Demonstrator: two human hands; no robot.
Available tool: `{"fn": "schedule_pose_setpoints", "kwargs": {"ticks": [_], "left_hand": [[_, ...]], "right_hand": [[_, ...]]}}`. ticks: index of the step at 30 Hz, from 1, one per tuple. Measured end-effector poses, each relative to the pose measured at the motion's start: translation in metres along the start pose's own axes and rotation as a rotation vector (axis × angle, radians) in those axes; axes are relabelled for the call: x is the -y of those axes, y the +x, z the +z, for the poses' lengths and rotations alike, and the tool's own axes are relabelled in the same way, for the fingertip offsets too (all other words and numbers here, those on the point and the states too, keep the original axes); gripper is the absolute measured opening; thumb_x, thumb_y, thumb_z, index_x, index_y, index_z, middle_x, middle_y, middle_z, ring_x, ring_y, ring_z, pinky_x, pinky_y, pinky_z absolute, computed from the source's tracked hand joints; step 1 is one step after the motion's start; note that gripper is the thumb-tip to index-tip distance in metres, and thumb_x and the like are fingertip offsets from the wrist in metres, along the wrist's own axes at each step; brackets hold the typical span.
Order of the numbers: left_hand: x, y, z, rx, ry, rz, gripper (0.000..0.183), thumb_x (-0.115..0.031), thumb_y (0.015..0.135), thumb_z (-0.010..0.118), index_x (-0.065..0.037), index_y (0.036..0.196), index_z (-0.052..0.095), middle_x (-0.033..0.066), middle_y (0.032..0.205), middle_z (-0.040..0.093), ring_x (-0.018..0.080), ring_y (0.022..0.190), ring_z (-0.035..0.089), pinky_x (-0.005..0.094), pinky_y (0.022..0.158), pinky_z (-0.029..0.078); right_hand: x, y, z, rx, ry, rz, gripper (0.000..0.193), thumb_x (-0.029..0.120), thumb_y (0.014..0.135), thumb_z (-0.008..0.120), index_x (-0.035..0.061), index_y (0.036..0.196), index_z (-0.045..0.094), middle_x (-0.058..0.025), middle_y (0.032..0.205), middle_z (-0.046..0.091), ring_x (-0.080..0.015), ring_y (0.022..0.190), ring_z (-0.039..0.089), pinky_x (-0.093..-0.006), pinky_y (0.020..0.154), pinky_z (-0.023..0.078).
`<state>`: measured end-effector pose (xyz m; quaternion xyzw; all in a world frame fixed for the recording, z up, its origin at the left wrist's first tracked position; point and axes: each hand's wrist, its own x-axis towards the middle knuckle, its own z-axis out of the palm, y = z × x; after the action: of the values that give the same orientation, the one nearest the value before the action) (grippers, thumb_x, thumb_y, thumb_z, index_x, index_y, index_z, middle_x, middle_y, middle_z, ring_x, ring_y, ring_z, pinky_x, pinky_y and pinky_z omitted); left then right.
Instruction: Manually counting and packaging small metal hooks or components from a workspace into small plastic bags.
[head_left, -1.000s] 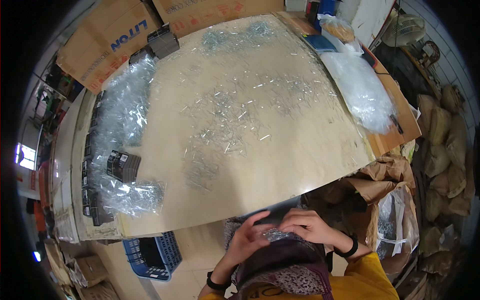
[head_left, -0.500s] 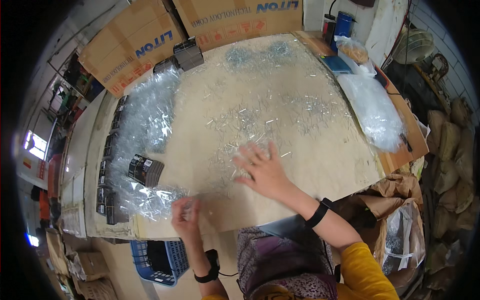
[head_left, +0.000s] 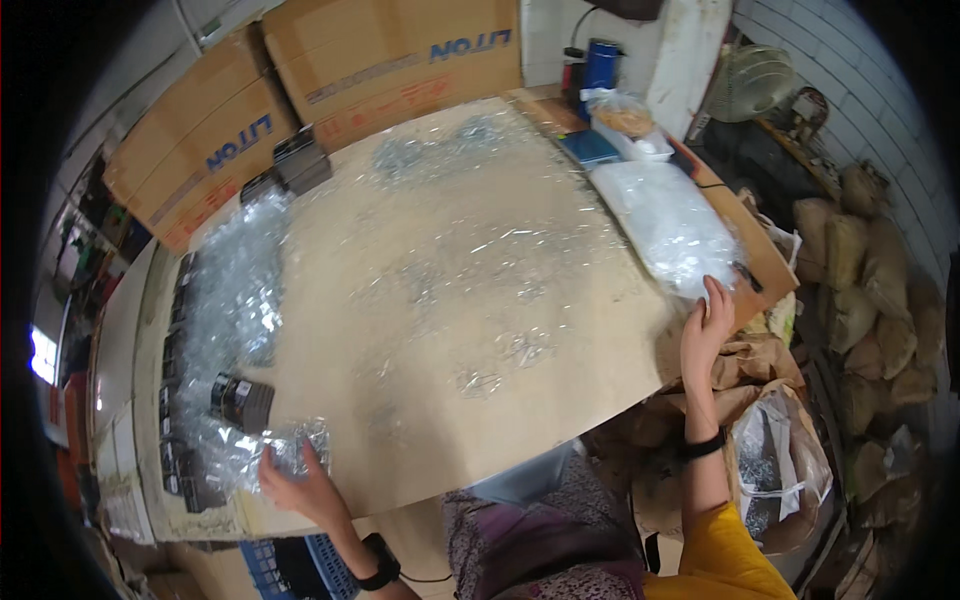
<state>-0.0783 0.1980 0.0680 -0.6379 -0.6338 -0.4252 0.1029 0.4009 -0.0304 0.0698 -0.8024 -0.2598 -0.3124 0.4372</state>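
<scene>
My left hand [head_left: 303, 490] is at the near left of the table, with thumb and fingers apart. It touches the near end of a long heap of small clear plastic packets [head_left: 235, 290], and nothing shows in its grip. A banded stack of dark printed cards [head_left: 242, 402] rests on that heap just beyond the hand. Over at the right edge, my right hand [head_left: 708, 330] reaches up with fingers apart. Its fingertips meet the near end of a pile of flat clear plastic bags [head_left: 665, 225]. Thin silvery metal pins [head_left: 520, 345] lie scattered in loose clusters across the table.
Large cardboard boxes [head_left: 390, 60] stand along the back, with more dark card stacks [head_left: 302, 160] before them. A blue scale [head_left: 590, 148] and a white tub [head_left: 645, 145] sit at the far right. Below the table are a blue basket [head_left: 262, 568] and a lined sack [head_left: 775, 455].
My right hand has left the pins and moved right to the clear bags. My left hand has moved left onto the packets and its fingers have spread. The view has shifted right.
</scene>
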Motion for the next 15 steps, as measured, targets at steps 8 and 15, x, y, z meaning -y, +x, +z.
{"fn": "schedule_pose_setpoints", "kwargs": {"ticks": [8,15], "left_hand": [[-0.002,-0.017,-0.009,-0.087,0.010,0.058,0.046,-0.016,0.085,0.072,-0.003,0.126,0.055,0.0182,0.131,0.051,0.0360,0.123,0.046,0.0477,0.101,0.037],[-0.060,-0.060,-0.058,0.272,-0.464,0.112,0.033,-0.006,0.090,0.062,0.001,0.122,0.056,0.0172,0.123,0.056,0.0318,0.120,0.051,0.0409,0.104,0.038]], "right_hand": [[-0.042,0.017,0.001,0.359,-0.402,-0.160,0.026,0.016,0.085,0.068,0.0007,0.105,0.068,-0.0116,0.123,0.063,-0.0275,0.115,0.054,-0.0484,0.108,0.030],[0.016,-0.023,-0.040,0.150,0.144,0.120,0.017,0.011,0.086,0.066,0.0003,0.073,0.061,-0.0056,0.073,0.056,-0.0202,0.078,0.056,-0.0365,0.079,0.041]]}}
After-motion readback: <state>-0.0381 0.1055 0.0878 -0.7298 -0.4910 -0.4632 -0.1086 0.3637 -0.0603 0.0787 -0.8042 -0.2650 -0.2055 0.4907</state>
